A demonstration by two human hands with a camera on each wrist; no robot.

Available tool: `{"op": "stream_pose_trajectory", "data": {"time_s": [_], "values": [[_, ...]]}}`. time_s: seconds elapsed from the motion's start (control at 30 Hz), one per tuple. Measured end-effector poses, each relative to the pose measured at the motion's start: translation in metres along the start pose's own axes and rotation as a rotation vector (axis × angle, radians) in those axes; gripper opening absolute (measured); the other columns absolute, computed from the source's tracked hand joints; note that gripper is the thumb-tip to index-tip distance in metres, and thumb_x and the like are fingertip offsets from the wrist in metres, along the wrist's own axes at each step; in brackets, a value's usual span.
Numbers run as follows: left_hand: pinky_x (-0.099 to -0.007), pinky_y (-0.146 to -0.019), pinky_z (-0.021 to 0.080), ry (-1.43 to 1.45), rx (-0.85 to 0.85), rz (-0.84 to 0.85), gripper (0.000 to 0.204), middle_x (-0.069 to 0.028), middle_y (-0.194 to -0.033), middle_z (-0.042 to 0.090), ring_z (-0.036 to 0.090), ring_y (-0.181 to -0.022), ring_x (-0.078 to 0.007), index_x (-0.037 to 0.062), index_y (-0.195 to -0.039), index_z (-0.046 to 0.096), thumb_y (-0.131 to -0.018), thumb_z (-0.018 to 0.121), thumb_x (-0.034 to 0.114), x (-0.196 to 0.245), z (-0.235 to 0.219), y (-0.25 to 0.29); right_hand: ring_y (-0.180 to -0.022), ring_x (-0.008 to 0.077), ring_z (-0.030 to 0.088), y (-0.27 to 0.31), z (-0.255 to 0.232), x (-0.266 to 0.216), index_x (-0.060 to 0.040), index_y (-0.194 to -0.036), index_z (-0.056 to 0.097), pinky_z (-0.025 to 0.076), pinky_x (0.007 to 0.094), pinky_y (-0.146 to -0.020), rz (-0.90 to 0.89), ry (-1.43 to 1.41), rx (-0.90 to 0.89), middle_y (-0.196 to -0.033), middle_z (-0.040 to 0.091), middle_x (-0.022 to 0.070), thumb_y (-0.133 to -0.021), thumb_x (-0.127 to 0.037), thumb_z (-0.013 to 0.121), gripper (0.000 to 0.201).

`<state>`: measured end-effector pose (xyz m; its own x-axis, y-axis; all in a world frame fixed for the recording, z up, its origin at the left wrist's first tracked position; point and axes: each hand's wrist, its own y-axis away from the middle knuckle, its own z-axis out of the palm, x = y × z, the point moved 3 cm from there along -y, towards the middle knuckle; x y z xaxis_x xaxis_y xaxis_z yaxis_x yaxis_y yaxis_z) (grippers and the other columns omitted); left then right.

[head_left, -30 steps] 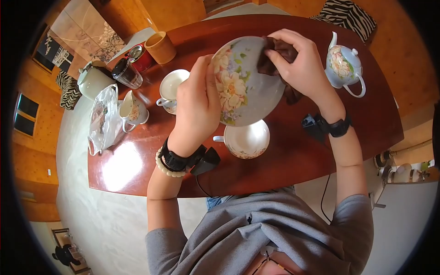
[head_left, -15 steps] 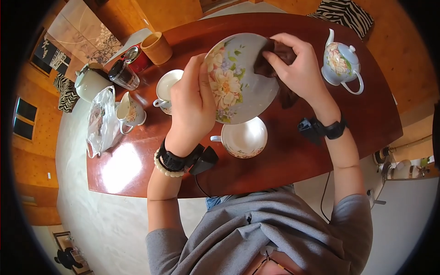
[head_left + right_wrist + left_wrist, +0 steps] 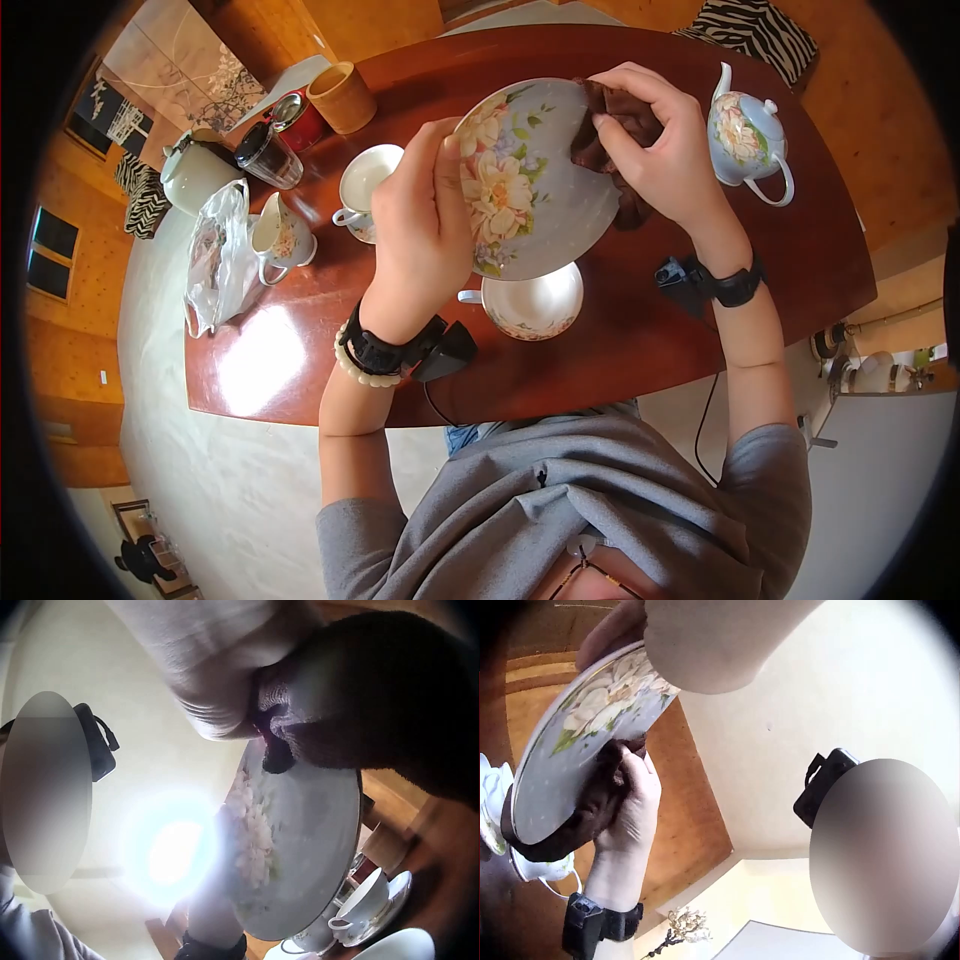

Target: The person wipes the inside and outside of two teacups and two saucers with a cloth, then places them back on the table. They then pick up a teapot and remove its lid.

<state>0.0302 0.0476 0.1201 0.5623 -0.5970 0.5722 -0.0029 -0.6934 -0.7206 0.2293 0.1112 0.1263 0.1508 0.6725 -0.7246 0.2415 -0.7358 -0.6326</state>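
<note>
A pale plate with painted flowers (image 3: 550, 200) is held tilted above the table, its face also showing in the left wrist view (image 3: 555, 780) and the right wrist view (image 3: 311, 832). The left hand (image 3: 418, 225) grips its left edge, thumb over the rim. At the opposite edge the right hand (image 3: 665, 150) pinches a dark brown cloth (image 3: 630, 125) against the plate; the cloth hangs over the rim. Below the plate stands a white cup (image 3: 540, 305) with a floral outside, its handle to the left.
A floral teapot (image 3: 745, 140) stands on the right of the red-brown table (image 3: 620, 350). On the left are a cup on a saucer (image 3: 368, 180), a creamer (image 3: 284, 240), a plastic bag (image 3: 222, 265), a glass jar (image 3: 272, 160), a wooden cup (image 3: 343, 98) and a large pale pot (image 3: 200, 178).
The cloth and right hand have shifted slightly at the plate's right edge. The plate moves a little with the left hand's grip unchanged.
</note>
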Motion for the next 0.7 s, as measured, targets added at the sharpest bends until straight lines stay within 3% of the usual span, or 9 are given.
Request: {"op": "stream_pose_trajectory", "data": {"time_s": [0.1,0.4,0.5,0.6,0.7], "values": [[-0.0345,-0.056,0.046,-0.005,0.003,0.031,0.019,-0.0177,-0.071,0.059,0.059,-0.060,-0.0293,-0.0031,-0.104,0.055,-0.097,0.041,0.009,0.004,0.000,-0.001,-0.082,0.0101,0.062,-0.003,-0.001,-0.001,0.0065,-0.098,0.061,0.051,0.0240,-0.072,0.082,0.008,-0.049,-0.090,0.064,0.0086,-0.079,0.005,0.058,0.020],[-0.0335,-0.055,0.046,-0.004,-0.007,0.016,0.019,-0.0171,-0.070,0.059,0.058,-0.058,-0.0268,-0.0030,-0.104,0.054,-0.097,0.041,0.009,0.002,0.003,0.003,-0.083,0.0100,0.064,0.003,-0.007,0.008,0.0052,-0.098,0.060,0.052,0.0238,-0.072,0.040,0.003,-0.038,-0.090,0.066,0.0068,-0.079,0.002,0.064,0.019],[-0.0333,-0.054,0.045,0.002,-0.001,0.034,0.020,-0.0166,-0.070,0.059,0.058,-0.058,-0.0262,-0.0027,-0.104,0.055,-0.098,0.041,0.010,0.005,0.006,0.001,-0.083,0.0094,0.063,0.000,-0.006,0.000,0.0052,-0.099,0.060,0.052,0.0234,-0.072,0.190,-0.090,-0.109,-0.090,0.066,0.0079,-0.080,0.005,0.058,0.019],[-0.0333,-0.054,0.045,-0.006,0.003,0.033,0.020,-0.0162,-0.070,0.059,0.058,-0.058,-0.0260,-0.0025,-0.104,0.055,-0.098,0.041,0.010,0.004,0.004,-0.001,-0.080,0.0087,0.063,-0.003,-0.007,-0.004,0.0049,-0.099,0.060,0.052,0.0229,-0.071,0.168,-0.092,-0.092,-0.089,0.067,0.0079,-0.080,0.005,0.060,0.019],[-0.0333,-0.054,0.045,-0.024,0.015,0.061,0.019,-0.0160,-0.069,0.059,0.058,-0.058,-0.0258,-0.0024,-0.104,0.055,-0.098,0.041,0.010,0.005,0.003,-0.002,-0.078,0.0082,0.063,0.002,-0.007,0.002,0.0046,-0.097,0.060,0.052,0.0229,-0.070,-0.007,0.039,-0.024,-0.087,0.067,0.0068,-0.081,0.004,0.063,0.017]]}}
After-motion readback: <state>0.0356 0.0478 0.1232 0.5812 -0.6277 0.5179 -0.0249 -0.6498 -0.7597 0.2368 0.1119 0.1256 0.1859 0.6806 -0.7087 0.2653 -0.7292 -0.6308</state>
